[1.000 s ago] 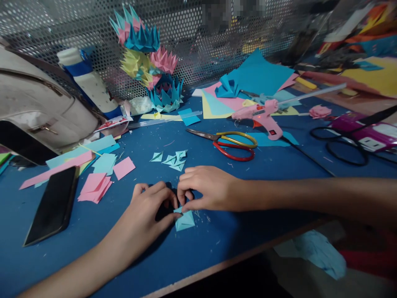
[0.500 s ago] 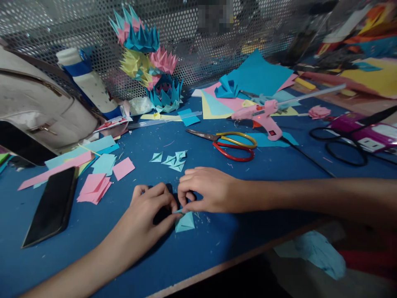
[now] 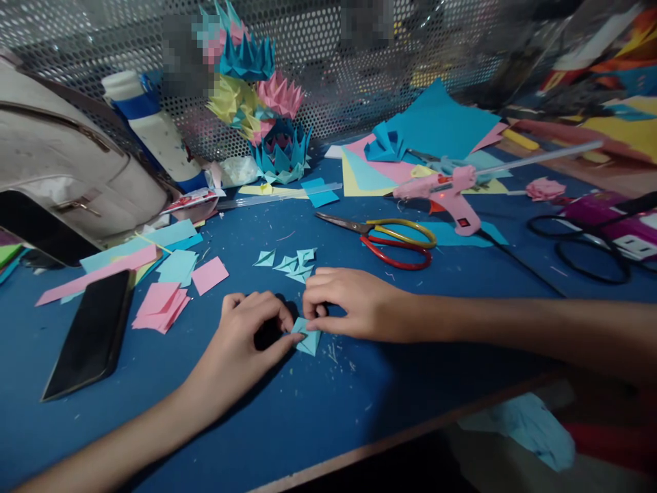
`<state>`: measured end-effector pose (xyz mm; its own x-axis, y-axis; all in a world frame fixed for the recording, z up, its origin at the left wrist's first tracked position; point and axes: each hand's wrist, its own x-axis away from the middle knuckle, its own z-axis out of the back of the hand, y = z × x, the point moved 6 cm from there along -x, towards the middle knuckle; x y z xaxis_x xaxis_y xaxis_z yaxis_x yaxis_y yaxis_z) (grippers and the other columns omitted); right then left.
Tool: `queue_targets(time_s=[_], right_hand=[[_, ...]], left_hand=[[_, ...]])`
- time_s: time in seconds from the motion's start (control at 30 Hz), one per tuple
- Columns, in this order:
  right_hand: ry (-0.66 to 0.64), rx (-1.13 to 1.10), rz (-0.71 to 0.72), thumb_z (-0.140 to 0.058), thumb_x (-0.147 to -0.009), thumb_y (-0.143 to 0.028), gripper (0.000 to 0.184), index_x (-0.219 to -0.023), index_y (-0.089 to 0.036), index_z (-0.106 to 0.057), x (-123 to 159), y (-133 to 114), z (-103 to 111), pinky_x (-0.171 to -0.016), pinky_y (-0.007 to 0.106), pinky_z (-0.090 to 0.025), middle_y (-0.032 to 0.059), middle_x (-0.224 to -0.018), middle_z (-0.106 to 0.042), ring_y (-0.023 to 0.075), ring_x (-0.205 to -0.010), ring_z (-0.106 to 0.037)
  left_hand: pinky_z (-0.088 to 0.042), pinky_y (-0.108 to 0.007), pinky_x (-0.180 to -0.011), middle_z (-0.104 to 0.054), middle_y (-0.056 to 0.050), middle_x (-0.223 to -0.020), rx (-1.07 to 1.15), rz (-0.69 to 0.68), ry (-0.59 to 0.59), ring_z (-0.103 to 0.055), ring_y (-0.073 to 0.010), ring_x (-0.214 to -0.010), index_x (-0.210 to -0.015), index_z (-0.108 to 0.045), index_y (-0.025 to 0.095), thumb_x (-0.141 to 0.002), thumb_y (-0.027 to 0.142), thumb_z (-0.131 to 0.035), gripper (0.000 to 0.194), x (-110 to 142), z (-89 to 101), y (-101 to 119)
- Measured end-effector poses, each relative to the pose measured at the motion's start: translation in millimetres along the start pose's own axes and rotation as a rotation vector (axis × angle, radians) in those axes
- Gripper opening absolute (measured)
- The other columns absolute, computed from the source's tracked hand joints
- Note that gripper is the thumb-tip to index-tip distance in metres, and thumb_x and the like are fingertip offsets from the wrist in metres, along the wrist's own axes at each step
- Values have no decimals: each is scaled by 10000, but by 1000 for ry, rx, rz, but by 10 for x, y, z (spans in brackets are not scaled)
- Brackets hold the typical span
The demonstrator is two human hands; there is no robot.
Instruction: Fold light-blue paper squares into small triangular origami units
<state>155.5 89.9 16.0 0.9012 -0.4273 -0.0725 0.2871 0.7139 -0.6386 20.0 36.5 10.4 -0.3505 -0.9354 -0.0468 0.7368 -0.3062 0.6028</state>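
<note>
A small light-blue square of folded paper (image 3: 308,342) lies on the blue table top between my hands, creases showing on its face. My left hand (image 3: 251,329) pinches its left side, thumb on top and fingers curled behind. With thumb and bent fingers, my right hand (image 3: 354,305) grips the paper's upper right edge. Just beyond my fingers sit several small folded light-blue pieces (image 3: 295,263). The undersides of both hands' fingers are partly hidden.
Scissors (image 3: 384,239) and a pink glue gun (image 3: 452,195) with a cord lie beyond my right hand. Left are a phone (image 3: 92,332), pink paper squares (image 3: 160,307), a bottle (image 3: 154,130) and a bag (image 3: 66,157). Paper flowers (image 3: 280,150) stand at the mesh wall.
The paper square has been turned and sits slightly farther from the table's front edge. Both hands have moved a little away from that edge with it. The view has shifted slightly.
</note>
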Motion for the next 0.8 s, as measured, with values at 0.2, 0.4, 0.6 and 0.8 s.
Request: queue_targets(time_s=[0.2,0.4,0.6,0.8], right_hand=[[-7,9,64,-616,-953,-326,196,-845,-162,-624,-3,9,9,-706,269,-329,-4,-792,-594,135,-781,-507],[-64,-64,96,-667,-896,-182,21,-882,-177,-652,5,64,36,-739,248,-371,-11,-836,-633,131,-848,-550],[39,-12,147,-672,-858,-125,69,-828,-186,-656,47,35,42,-739,239,-388,-22,-832,-656,124,-845,-559],[53,294,415,-565,-977,-240,133,-923,-219,-685,108,-74,54,-680,289,-361,-18,-918,-676,128,-816,-542]], left_hand=[[-244,-337,-810,-616,53,-845,-59,-45,25,-534,-151,-803,-825,-528,210,-962,269,-574,156,10,-21,13],[-241,-341,-819,-611,55,-858,-80,-85,38,-534,-148,-808,-851,-536,213,-960,244,-601,131,30,-17,29],[-242,-371,-874,-645,40,-901,-99,-148,72,-560,-159,-847,-908,-589,239,-983,208,-575,82,95,40,67],[-264,-371,-871,-713,40,-955,-91,-214,153,-588,-149,-851,-971,-681,288,-1037,230,-498,203,167,78,120]])
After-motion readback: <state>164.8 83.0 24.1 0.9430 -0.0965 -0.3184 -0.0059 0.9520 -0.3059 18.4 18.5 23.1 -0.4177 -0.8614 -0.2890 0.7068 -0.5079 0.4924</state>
